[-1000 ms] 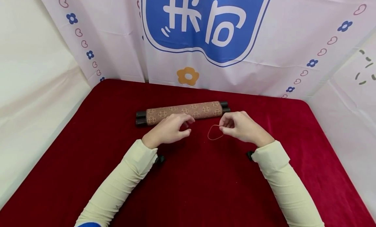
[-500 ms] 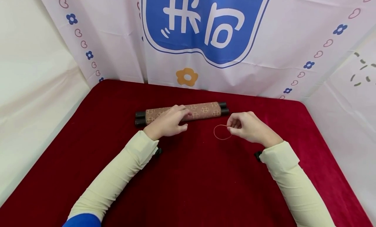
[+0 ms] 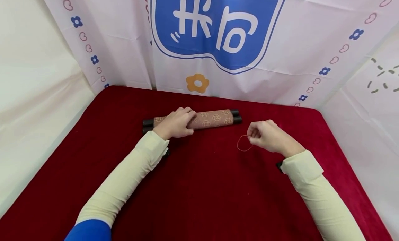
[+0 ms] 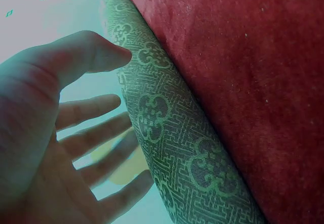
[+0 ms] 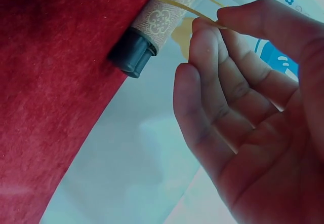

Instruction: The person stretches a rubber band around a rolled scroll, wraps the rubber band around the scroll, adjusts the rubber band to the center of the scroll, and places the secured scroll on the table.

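Observation:
A rolled scroll [image 3: 215, 119], brown with pale flower patterns and black rod ends, lies crosswise on the red cloth. My left hand [image 3: 177, 123] is over its left half, hiding part of it. In the left wrist view, the thumb overlaps the scroll's patterned side, and the spread, slightly bent fingers [image 4: 96, 138] reach along its far edge. To the right of the scroll, my right hand [image 3: 268, 135] pinches a thin rubber band [image 3: 244, 150] between thumb and fingertips. The band hangs as a loose loop, and in the right wrist view it looks yellow.
The red cloth [image 3: 199, 192] covers the table. Behind it hangs a white curtain [image 3: 296, 60] with a blue printed emblem and flowers. Pale fabric walls [image 3: 37, 78] stand at both sides.
My left hand has moved forward and left, from in front of the scroll to over it. The right hand has drawn away to the right with the rubber band.

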Action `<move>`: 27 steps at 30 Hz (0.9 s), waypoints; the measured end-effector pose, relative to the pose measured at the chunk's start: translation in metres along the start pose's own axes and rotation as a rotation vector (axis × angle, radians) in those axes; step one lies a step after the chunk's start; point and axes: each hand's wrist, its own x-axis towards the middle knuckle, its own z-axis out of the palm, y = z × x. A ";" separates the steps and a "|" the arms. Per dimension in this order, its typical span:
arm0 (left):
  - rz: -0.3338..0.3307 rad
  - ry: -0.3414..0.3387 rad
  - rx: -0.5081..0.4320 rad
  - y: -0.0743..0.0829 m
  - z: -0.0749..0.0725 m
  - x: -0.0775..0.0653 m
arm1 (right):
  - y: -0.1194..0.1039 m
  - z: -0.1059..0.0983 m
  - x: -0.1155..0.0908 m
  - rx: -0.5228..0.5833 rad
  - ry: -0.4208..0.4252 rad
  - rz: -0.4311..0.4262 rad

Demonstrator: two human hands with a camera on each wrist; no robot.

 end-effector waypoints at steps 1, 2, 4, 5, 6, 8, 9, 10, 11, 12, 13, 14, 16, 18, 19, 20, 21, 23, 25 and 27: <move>-0.006 -0.002 0.003 0.000 0.001 0.002 | 0.001 0.000 0.000 -0.003 -0.001 0.001; -0.013 -0.006 0.007 0.000 0.001 0.004 | 0.001 0.000 0.000 -0.003 -0.002 0.003; -0.028 -0.012 0.015 0.000 0.002 0.008 | 0.002 0.000 0.000 -0.001 -0.006 0.004; -0.033 -0.015 0.022 0.001 0.002 0.010 | 0.003 0.000 0.000 0.001 -0.008 0.005; -0.038 -0.020 0.029 0.001 0.002 0.012 | 0.003 -0.001 0.000 0.001 -0.010 0.005; -0.048 -0.035 0.043 0.003 0.003 0.016 | 0.003 -0.001 0.000 0.003 -0.015 0.006; -0.054 -0.044 0.051 0.004 0.003 0.018 | 0.003 -0.001 0.000 0.001 -0.017 0.007; -0.058 -0.052 0.056 0.004 0.004 0.020 | 0.003 -0.001 0.000 0.000 -0.020 0.007; -0.063 -0.061 0.064 0.005 0.004 0.022 | 0.003 -0.002 0.000 -0.002 -0.022 0.007; -0.069 -0.067 0.071 0.006 0.005 0.024 | 0.003 -0.002 0.000 -0.002 -0.025 0.007; -0.074 -0.072 0.074 0.007 0.006 0.027 | 0.003 -0.002 0.000 -0.004 -0.027 0.007; -0.078 -0.074 0.078 0.008 0.006 0.029 | 0.003 -0.002 0.001 -0.005 -0.029 0.006; -0.088 -0.078 0.080 0.010 0.008 0.033 | 0.003 -0.002 0.001 -0.004 -0.031 0.006; -0.100 -0.083 0.084 0.012 0.010 0.038 | 0.003 -0.003 0.002 -0.007 -0.032 0.003; -0.107 -0.088 0.086 0.013 0.011 0.040 | 0.003 -0.003 0.003 -0.009 -0.030 0.001; -0.112 -0.093 0.092 0.014 0.012 0.043 | 0.002 -0.003 0.003 -0.011 -0.031 0.000; -0.116 -0.097 0.097 0.015 0.014 0.045 | 0.002 -0.003 0.003 -0.013 -0.031 -0.001; -0.119 -0.099 0.113 0.018 0.016 0.049 | 0.003 -0.003 0.004 -0.017 -0.031 -0.002; -0.120 -0.100 0.122 0.021 0.019 0.054 | 0.003 -0.003 0.005 -0.019 -0.032 -0.001; -0.117 -0.098 0.122 0.024 0.021 0.060 | 0.004 -0.004 0.005 -0.021 -0.033 0.006</move>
